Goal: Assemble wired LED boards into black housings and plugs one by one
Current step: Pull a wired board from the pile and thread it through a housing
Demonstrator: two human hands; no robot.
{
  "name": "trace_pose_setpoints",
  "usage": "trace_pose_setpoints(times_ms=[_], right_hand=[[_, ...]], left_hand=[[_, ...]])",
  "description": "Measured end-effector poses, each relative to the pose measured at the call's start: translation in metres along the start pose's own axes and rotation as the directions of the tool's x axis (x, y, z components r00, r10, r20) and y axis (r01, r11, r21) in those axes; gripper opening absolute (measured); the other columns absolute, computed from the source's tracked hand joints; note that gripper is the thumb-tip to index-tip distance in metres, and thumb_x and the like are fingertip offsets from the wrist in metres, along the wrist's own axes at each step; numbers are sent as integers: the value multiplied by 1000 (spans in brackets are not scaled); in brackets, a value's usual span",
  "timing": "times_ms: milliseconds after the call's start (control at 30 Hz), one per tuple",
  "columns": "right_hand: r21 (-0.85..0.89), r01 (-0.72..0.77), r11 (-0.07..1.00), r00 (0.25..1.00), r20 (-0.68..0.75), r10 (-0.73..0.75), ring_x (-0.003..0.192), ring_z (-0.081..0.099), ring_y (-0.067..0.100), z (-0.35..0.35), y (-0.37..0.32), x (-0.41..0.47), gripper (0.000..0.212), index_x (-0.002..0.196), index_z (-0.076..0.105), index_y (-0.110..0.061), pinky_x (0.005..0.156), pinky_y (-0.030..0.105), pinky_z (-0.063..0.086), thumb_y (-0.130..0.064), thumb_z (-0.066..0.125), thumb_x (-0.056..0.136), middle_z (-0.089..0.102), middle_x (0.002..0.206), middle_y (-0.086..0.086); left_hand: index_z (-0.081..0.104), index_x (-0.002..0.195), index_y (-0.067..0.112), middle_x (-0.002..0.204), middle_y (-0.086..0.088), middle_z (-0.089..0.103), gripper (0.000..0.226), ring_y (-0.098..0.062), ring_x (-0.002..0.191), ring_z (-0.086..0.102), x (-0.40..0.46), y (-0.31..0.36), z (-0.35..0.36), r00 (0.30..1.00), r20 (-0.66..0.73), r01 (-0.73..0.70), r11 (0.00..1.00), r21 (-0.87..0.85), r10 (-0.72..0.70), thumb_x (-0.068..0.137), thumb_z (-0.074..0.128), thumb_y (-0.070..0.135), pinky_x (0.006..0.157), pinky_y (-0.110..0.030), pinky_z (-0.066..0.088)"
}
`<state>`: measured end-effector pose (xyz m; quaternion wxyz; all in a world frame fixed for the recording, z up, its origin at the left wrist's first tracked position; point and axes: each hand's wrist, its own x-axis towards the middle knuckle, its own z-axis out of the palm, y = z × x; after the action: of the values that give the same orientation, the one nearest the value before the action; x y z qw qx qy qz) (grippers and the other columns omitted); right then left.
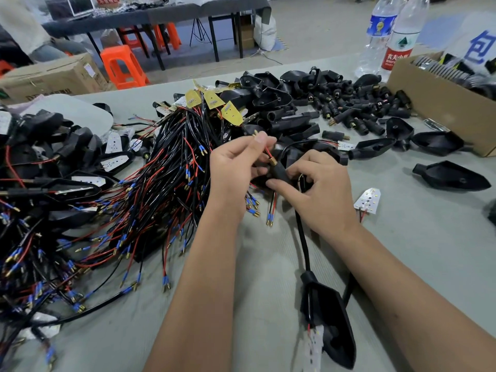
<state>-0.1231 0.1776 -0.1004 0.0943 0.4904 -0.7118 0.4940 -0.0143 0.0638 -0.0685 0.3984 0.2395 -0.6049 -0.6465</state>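
Note:
My left hand pinches a red wire between thumb and fingers, just above a brass threaded tip. My right hand grips a black plug from which that tip sticks out. From the plug a black cable runs toward me to a black housing lying on the table, with a white LED board hanging out of its near end. A big bundle of wired LED boards lies left of my hands. Loose black plugs and empty housings are piled at the back.
A cardboard box stands at the right edge, two water bottles behind it. Finished housings are heaped at the far left. A loose LED board and single housings lie right of my hands. Orange stools stand beyond the table.

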Motion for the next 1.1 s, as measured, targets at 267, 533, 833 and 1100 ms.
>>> trace_pose_setpoints(times_ms=[267, 533, 833, 1100], right_hand=[[15, -2, 1000, 1000, 31, 2, 76, 46, 20, 1, -3, -1, 43, 64, 55, -13, 70, 31, 35, -40, 80, 86, 51, 71, -2], [86, -89, 992, 996, -22, 91, 70, 51, 22, 2, 0, 2, 44, 61, 53, -8, 65, 39, 41, -32, 78, 88, 52, 67, 2], [304, -158, 939, 987, 66, 145, 62, 49, 15, -5, -6, 0, 45, 65, 56, -5, 61, 32, 38, -35, 62, 99, 51, 62, 6], [509, -258, 821, 960, 227, 162, 83, 73, 26, -8, -8, 1, 27, 128, 65, -13, 84, 39, 55, -9, 60, 102, 76, 81, 11]], left_hand=[[78, 82, 5, 64, -2, 66, 25, -13, 51, 57, 27, 3, 4, 993, -116, -14, 987, 158, 33, 99, 70, 21, 47, -21, 45], [77, 84, 4, 61, -3, 58, 23, -14, 58, 53, 33, 5, 33, 999, 0, -32, 988, 154, 32, 97, 70, 20, 52, -20, 44], [75, 76, 7, 58, 4, 58, 18, -6, 57, 52, 13, -4, 15, 998, -61, 37, 983, 179, -26, 92, 76, 13, 54, -20, 45], [77, 80, 7, 62, -1, 65, 12, -7, 54, 54, 11, 2, 11, 1000, -9, -28, 986, 165, 30, 90, 78, 11, 54, -19, 46]])
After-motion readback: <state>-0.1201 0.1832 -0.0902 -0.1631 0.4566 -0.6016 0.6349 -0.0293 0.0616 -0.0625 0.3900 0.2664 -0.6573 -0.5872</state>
